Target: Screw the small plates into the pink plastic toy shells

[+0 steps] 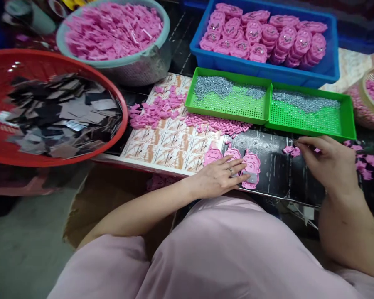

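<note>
Pink cloth [227,249] over the person's lap lies nearest the viewer, below the table edge. Left hand [218,176]: laid flat, fingers spread across a row of three pink casings [252,161], steadying rather than gripping them. Right hand [333,162]: thumb and forefinger brought close together just beside small pink pieces [292,151]; whether a piece is pinched between them cannot be told.

The casings sit near the table's front edge, so a backward drag of the left palm could tip one into the lap. A grey rectangle [252,177] rests on the rightmost casing, beside the fingertips; a sideways brush might shift it askew.

Farther out, the right knuckles come close to the rim of the right green tray [327,120]; a bump there could scatter its small metal parts. Pink pegs [218,123] lie loose before the left green tray [246,107], liable to roll if the table were jolted. Beyond stands a blue bin [299,78] of stacked casings, probably least at risk.
</note>
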A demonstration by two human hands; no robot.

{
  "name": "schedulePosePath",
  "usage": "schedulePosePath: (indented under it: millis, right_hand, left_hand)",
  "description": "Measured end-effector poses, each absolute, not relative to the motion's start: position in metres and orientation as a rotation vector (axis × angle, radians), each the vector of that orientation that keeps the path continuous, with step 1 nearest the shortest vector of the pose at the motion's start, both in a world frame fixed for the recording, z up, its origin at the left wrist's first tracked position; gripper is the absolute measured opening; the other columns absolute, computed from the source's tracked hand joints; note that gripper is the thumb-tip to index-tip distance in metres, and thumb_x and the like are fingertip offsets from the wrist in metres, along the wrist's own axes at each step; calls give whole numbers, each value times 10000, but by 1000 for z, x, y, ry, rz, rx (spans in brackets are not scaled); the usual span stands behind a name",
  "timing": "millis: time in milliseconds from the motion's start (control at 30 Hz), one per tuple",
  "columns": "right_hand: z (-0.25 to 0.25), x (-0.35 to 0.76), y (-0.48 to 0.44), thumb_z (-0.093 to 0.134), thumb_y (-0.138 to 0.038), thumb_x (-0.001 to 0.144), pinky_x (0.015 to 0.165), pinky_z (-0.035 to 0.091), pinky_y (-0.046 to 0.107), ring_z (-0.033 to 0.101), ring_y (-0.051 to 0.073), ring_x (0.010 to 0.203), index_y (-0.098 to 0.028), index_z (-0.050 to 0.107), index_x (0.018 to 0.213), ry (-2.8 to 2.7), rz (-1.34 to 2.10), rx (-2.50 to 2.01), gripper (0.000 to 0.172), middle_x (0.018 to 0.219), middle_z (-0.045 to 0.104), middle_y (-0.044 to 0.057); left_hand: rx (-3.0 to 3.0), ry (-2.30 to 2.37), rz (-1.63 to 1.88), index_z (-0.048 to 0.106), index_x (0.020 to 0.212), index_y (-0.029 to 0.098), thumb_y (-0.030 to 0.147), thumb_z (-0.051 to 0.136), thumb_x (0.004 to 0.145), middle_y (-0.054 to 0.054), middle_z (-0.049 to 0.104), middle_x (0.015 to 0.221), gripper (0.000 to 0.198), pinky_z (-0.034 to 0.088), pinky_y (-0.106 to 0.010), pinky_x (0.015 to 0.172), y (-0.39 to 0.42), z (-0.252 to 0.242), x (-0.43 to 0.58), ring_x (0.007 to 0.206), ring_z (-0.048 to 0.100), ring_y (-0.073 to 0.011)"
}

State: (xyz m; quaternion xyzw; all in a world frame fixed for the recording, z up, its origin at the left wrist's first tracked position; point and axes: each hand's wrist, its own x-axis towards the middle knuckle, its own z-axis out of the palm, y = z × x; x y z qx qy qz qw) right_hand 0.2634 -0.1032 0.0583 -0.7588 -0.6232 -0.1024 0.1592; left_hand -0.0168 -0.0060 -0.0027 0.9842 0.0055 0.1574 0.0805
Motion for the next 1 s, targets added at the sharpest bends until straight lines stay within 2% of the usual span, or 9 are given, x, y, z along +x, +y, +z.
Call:
schedulePosePath:
  millis: [233, 333, 467, 567, 700, 767, 833, 933, 1000]
  right_hand:
    - [55, 223, -52, 565, -356, 899, 675, 464, 261, 647, 162, 830, -222, 739, 926, -2105, -18, -1834, 222, 905, 717, 39]
    - [59, 189, -13, 538, -330, 904, 583, 386, 271, 628, 181, 891, -248, 739, 931, -2402, 83, -1772, 219, 925, 707, 38]
    - [66, 161, 21, 556, -221, 840, 511, 280, 281, 608, 202, 805, -215, 726, 798, -2739, 157, -1881, 176, 857, 691, 64]
    - [65, 155, 34, 580, -163, 778, 525, 296, 279, 593, 202, 712, -196, 704, 706, -2804, 183, -1930, 148, 798, 687, 79]
    - [60, 153, 39, 602, -162, 764, 548, 317, 275, 575, 183, 650, -191, 698, 688, -2795, 220, -1936, 126, 752, 679, 79]
    - [61, 150, 40, 591, -188, 800, 556, 317, 276, 590, 186, 674, -182, 703, 727, -2738, 236, -1950, 134, 788, 686, 86]
    - [63, 149, 39, 544, -237, 862, 572, 325, 287, 615, 206, 745, -175, 711, 851, -2618, 213, -1987, 178, 891, 694, 105]
    - [67, 160, 28, 455, -310, 937, 604, 354, 300, 635, 227, 849, -188, 668, 1084, -2390, 134, -2085, 287, 1015, 682, 106]
    - [71, 182, 6, 411, -334, 965, 644, 394, 299, 641, 212, 882, -206, 657, 1126, -2236, 111, -2125, 320, 1024, 687, 81]
  left_hand:
    - [2960, -27, 501, 591, 1266, 180, 325, 463, 980, -122, 582, 1333, 345, 431, -443, 1045, -8, -3, -15, 1272, 522, -265]
    - [2962, -29, 495, 606, 1252, 175, 330, 451, 982, -133, 586, 1322, 348, 399, -438, 1075, -8, -4, -14, 1269, 522, -267]
    - [2943, -47, 450, 587, 1278, 181, 345, 425, 989, -138, 565, 1346, 370, 362, -450, 1100, -7, -4, -13, 1283, 504, -263]
    - [2929, -32, 395, 565, 1300, 187, 365, 418, 990, -139, 546, 1368, 387, 369, -462, 1093, -7, -7, -13, 1300, 485, -260]
    - [2923, -48, 461, 576, 1284, 192, 350, 443, 982, -130, 564, 1348, 366, 363, -465, 1104, -6, -11, -15, 1298, 488, -256]
    - [2912, -52, 545, 591, 1263, 186, 331, 460, 975, -124, 585, 1323, 348, 375, -455, 1101, -6, -10, -16, 1285, 502, -257]
    - [2897, -36, 594, 596, 1250, 170, 318, 480, 967, -125, 609, 1288, 340, 389, -452, 1095, -6, -8, -17, 1260, 526, -260]
    - [2897, -20, 521, 583, 1260, 161, 285, 503, 956, -132, 609, 1287, 338, 404, -456, 1088, -5, -2, -18, 1252, 537, -258]
    - [2893, -12, 470, 570, 1270, 163, 285, 503, 956, -138, 587, 1318, 343, 409, -466, 1084, -3, 1, -18, 1266, 528, -258]
